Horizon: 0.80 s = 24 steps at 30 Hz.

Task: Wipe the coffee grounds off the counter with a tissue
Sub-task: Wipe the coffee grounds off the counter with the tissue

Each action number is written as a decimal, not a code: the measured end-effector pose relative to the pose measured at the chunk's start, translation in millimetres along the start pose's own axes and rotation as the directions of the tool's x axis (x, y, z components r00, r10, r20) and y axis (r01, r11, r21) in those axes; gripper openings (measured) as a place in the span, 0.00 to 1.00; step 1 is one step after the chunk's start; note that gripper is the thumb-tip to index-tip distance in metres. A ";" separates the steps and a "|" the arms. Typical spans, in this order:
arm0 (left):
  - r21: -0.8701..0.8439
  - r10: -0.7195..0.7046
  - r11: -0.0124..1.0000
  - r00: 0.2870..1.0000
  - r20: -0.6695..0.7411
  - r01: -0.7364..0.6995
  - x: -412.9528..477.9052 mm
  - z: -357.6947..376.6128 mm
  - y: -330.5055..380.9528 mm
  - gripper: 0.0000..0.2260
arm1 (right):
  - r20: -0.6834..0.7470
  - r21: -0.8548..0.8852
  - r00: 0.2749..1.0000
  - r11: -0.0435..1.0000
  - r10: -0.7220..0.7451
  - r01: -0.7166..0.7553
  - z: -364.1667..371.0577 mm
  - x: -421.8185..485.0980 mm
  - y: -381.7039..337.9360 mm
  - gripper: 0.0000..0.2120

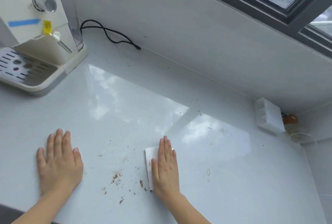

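Brown coffee grounds lie scattered on the glossy white counter, thickest between my two hands, with stray specks reaching toward the back wall. My right hand lies flat, fingers together, pressing a folded white tissue onto the counter just right of the grounds; the tissue's left edge shows beside my thumb. My left hand rests flat on the counter to the left of the grounds, fingers slightly spread, holding nothing.
A cream coffee machine with a slotted drip tray stands at the back left, its black cord trailing along the wall. A small white box, a bottle and a clear glass sit in the right corner.
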<state>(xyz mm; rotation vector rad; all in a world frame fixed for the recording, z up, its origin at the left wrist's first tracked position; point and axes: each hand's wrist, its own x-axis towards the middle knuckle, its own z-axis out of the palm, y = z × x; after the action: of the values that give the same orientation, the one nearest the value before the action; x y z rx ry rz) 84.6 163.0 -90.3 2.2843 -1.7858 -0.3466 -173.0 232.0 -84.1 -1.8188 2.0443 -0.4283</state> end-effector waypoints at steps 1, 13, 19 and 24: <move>0.004 0.003 1.000 1.000 0.005 -0.003 -0.3 -1.3 0.9 0.29 | -0.036 -0.008 0.998 0.998 0.059 -0.060 -6.6 -5.4 12.7 0.28; 0.073 -0.003 0.997 0.998 0.063 -0.001 2.3 -2.2 1.4 0.25 | -0.061 -0.273 0.960 0.921 0.273 -0.279 -39.1 83.9 74.6 0.27; 0.046 -0.014 0.999 0.998 0.057 0.011 2.0 -0.9 0.3 0.26 | 0.097 -0.280 0.995 0.959 -0.009 0.036 -4.8 74.1 9.8 0.28; 0.032 -0.001 0.999 0.999 0.041 0.000 2.2 0.6 -0.6 0.25 | 0.226 -0.255 0.946 0.924 -0.231 0.286 18.2 10.0 -29.7 0.28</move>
<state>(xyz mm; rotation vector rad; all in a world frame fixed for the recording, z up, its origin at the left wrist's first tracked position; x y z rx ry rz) 85.5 161.0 -91.1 2.3157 -1.8231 -0.3701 -139.3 218.8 -87.3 -2.2194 1.8130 -0.0192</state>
